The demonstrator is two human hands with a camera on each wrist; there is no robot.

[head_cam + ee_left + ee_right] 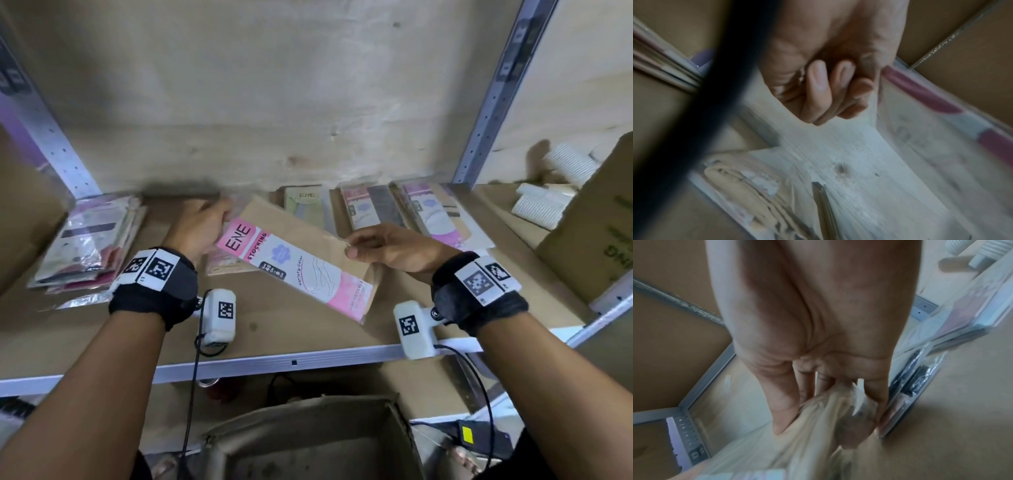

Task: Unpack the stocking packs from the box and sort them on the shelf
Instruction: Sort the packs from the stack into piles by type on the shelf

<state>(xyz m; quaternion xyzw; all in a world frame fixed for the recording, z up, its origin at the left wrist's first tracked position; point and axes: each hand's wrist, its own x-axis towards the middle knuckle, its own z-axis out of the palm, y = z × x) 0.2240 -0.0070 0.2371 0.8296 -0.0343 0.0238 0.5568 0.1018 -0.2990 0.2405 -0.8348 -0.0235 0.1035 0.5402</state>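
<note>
Head view: beige stocking pack (301, 263) is held in the air just above the shelf (274, 342), long axis running diagonally from far-left to near-right. Left hand (200, 226) is at the pink ENE header end, right hand (387, 248) pinches the far long edge near mid-length — both touch it, so neither is nearer. Sorted packs (373, 209) lie flat along the back wall, well beyond the right hand; a looser stack of packs (90, 240) sits far left. Open cardboard box (308, 442) is below the shelf.

Left wrist view: left hand (830, 81) has fingers (818, 78) curled into the palm — blurred, likely nipping the glossy film edge of the pack (931, 138).

Right wrist view: right hand (807, 337) fingers (785, 404) are clamped together on crinkly clear film and soft beige fabric (824, 415) — thin, floppy, slippery.
</note>
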